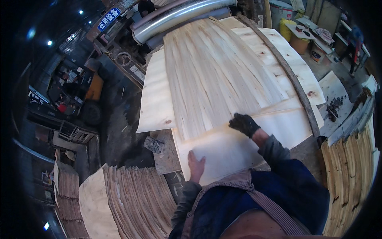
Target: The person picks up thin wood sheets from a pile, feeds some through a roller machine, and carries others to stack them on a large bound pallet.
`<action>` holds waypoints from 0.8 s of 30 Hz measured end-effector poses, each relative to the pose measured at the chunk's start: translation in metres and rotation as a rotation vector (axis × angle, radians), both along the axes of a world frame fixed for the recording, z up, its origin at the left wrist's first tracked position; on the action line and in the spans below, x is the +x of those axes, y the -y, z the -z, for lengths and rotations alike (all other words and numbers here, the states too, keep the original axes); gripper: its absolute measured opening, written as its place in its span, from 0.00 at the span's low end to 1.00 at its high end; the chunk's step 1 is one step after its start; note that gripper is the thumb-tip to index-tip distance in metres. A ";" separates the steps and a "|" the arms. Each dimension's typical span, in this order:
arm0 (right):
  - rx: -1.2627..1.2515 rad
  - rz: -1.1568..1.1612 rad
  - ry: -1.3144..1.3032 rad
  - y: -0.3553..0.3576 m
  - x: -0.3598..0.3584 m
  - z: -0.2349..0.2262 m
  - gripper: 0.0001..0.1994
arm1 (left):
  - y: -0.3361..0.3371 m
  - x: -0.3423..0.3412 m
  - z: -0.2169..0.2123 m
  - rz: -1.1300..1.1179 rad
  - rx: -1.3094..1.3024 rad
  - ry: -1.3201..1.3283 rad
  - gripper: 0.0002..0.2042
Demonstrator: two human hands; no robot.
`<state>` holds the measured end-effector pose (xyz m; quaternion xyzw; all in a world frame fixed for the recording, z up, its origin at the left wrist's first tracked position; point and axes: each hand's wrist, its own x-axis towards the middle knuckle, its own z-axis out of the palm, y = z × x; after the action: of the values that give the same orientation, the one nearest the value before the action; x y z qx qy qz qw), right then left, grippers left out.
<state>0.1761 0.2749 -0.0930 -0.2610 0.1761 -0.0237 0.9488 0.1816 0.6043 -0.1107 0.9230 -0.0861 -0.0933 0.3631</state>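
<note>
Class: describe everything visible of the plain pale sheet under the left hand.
The plain pale sheet looks like thin cream wood, lying flat, low in the picture. Its far edge borders a streaked sheet. The bare left hand rests on its left side; the gloved right hand is at its far edge. The apron hides some.

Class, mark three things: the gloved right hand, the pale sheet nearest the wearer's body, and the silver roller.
Gloved right hand (244, 125): head view, back of the hand.
Pale sheet (229, 153): head view, its upper face.
Silver roller (185, 19): head view, its curved side.
</note>
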 end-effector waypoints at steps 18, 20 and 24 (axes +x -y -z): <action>0.214 -0.268 0.092 -0.016 -0.098 -0.001 0.18 | 0.005 -0.034 -0.028 0.195 0.234 -0.004 0.41; 0.225 -0.222 0.046 -0.023 -0.144 -0.019 0.17 | -0.004 -0.026 -0.022 0.211 0.222 -0.001 0.41; -0.019 -0.006 0.017 -0.033 -0.230 -0.018 0.18 | 0.014 -0.016 -0.031 0.244 0.211 0.048 0.36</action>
<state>-0.0543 0.3083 -0.0749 -0.2706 0.1669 -0.0247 0.9478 0.1655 0.5900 -0.0796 0.9407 -0.1961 -0.1232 0.2477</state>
